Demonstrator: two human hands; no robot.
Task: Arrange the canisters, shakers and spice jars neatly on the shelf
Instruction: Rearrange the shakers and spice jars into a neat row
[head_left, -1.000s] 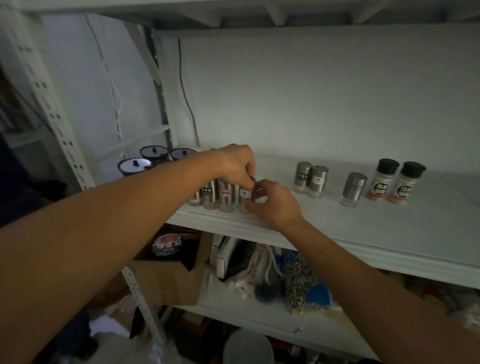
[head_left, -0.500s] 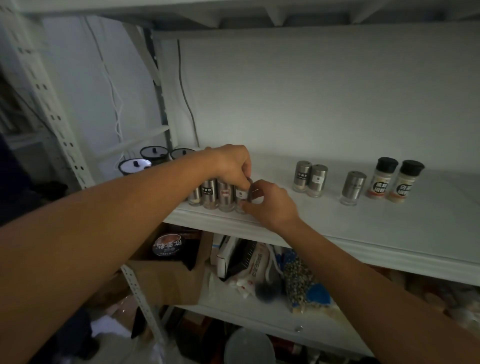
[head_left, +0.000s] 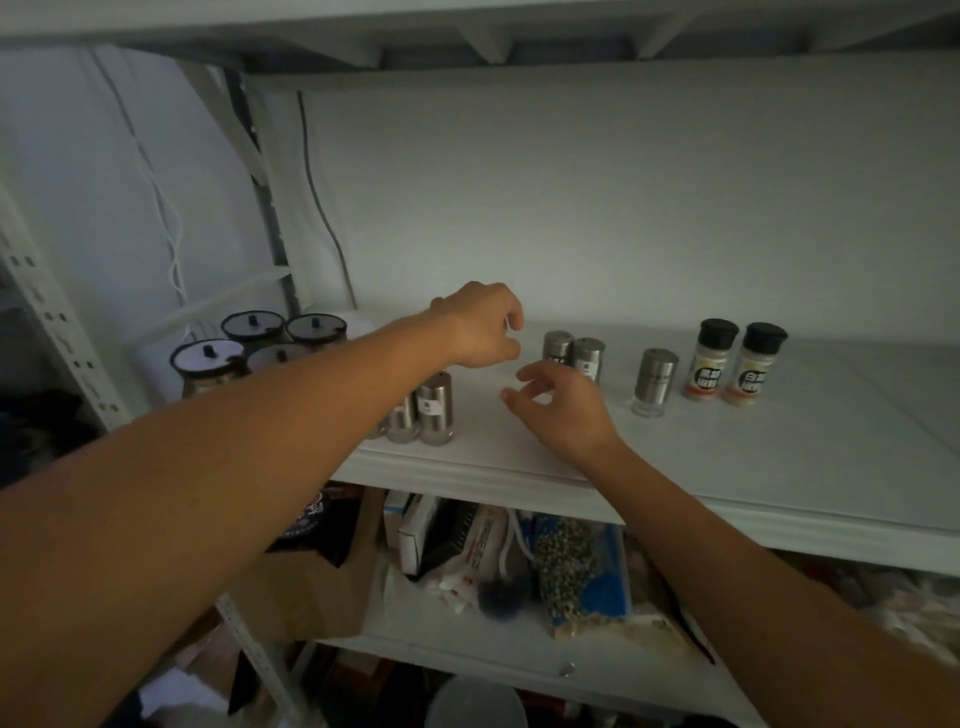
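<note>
I see both of my arms reaching in from the bottom of the frame toward the white shelf (head_left: 727, 457) at mid-height. My left hand (head_left: 480, 327) hovers just left of centre with its fingers curled loosely inward; I can't make out anything in them, and whether they pinch something small I cannot tell. My right hand (head_left: 563, 410) sits just below and right of it, fingers spread and bent, holding nothing, above the bare shelf surface.

Under my left forearm, near the shelf's front edge, stands a tight row of steel shakers (head_left: 435, 410), upright and touching; the arm hides the left end of the row. Behind my right hand, at centre, a pair of steel shakers (head_left: 574, 356) stand side by side, touching. Right of them a single steel shaker (head_left: 655, 382) stands alone, and further right two black-capped spice jars (head_left: 735, 361) stand just beside each other. At the left of the frame, four glass canisters with dark-rimmed lids (head_left: 260, 345) are clustered in a square at the shelf's end.

The lower shelf (head_left: 509, 660) holds boxes and packets, too dim to name.
</note>
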